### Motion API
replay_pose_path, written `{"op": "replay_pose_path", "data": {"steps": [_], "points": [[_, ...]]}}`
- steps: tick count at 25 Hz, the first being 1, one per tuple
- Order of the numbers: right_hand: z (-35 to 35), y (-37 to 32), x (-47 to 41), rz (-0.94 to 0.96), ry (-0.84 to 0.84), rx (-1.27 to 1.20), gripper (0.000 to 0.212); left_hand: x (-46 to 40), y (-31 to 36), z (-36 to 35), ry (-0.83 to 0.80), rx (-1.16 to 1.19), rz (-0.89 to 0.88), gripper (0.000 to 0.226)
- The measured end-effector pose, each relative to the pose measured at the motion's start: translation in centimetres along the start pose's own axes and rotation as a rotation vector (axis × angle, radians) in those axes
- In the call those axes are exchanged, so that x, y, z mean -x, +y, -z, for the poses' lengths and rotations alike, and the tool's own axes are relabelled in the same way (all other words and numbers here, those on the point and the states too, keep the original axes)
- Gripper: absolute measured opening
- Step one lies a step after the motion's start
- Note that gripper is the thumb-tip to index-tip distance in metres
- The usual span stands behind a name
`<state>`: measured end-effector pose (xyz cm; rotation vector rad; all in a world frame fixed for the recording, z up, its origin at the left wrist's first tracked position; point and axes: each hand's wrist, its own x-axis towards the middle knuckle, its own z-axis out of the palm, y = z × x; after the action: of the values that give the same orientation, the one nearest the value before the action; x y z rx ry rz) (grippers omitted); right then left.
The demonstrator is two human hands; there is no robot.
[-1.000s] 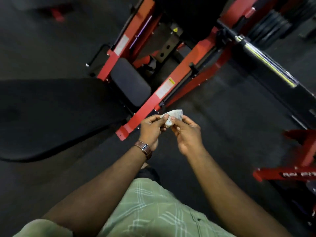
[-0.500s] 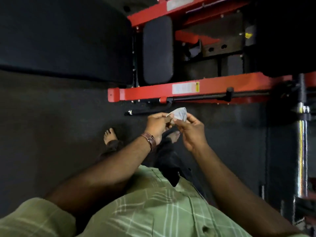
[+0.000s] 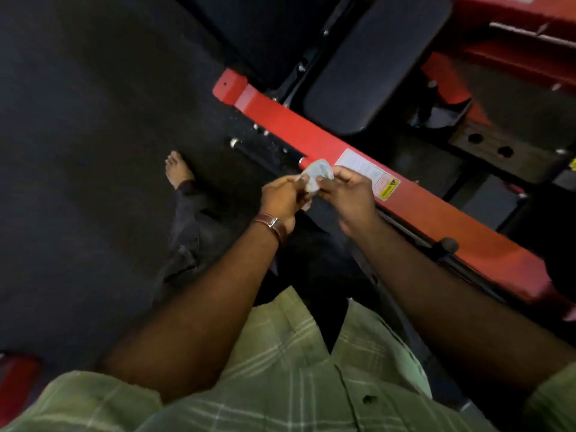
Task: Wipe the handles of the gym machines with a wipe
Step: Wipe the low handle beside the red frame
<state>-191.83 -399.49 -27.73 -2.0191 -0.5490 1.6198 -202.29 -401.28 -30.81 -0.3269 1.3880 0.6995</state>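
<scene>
1. While I stand on the dark rubber floor, my bare foot shows below my dark trouser leg, to the left of my hands.
2. A red steel beam of the gym machine runs on a slant from upper left to lower right, just beyond my hands, with a white and yellow warning label on it.
3. A black padded seat lies above the beam, and a thin black rod lies alongside the beam's near edge.
4. The wipe, pale and crumpled into a small wad, sits between my two hands in front of the beam; it is too bunched to have a clear long axis or heading.
5. My left hand, brown watch strap at the wrist, has its grip pinched on the wipe's left edge.
6. My right hand has its grip pinched on the wipe's right edge, fingertips curled in.
</scene>
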Motion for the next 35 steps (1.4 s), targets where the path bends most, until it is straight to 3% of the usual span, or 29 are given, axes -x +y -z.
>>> {"op": "replay_pose_path", "data": {"steps": [5,9,12,15,17,20,25,28,31,35], "points": [[2.3,4.8,-7.2,0.071,-0.098,0.274,0.023,-5.0,-5.1,-0.6,0.106,0.274,0.069,0.019],[4.1,8.9,-14.6,0.546,-0.067,0.926,0.025,-10.4,-8.8,0.3,0.173,0.391,0.179,0.02],[4.1,11.2,-18.5,0.727,-0.182,1.068,0.012,-14.4,-11.0,1.4,0.27,0.435,0.189,0.024],[4.3,14.5,-21.4,0.788,-0.383,1.091,0.011,-18.5,-13.1,2.0,0.286,0.436,0.205,0.031],[3.8,15.6,-22.8,0.768,-0.434,1.022,0.02,-20.5,-13.8,1.8,0.224,0.459,0.206,0.022],[3.8,15.7,-24.1,0.796,-0.444,0.994,0.02,-22.0,-13.8,0.7,0.103,0.569,0.187,0.025],[5.2,16.0,-24.0,0.885,-0.427,0.975,0.011,-23.5,-15.1,0.0,0.057,0.698,0.166,0.028],[0.9,16.2,-25.3,0.81,-0.547,0.986,0.009,-23.7,-15.4,0.2,0.019,0.73,0.166,0.031],[0.9,15.7,-25.9,0.741,-0.523,1.061,0.009,-24.0,-15.3,0.8,0.002,0.761,0.161,0.037],[5.3,15.8,-24.3,0.97,-0.52,1.068,0.003,-23.9,-15.2,0.9,-0.017,0.679,0.143,0.041]]}}
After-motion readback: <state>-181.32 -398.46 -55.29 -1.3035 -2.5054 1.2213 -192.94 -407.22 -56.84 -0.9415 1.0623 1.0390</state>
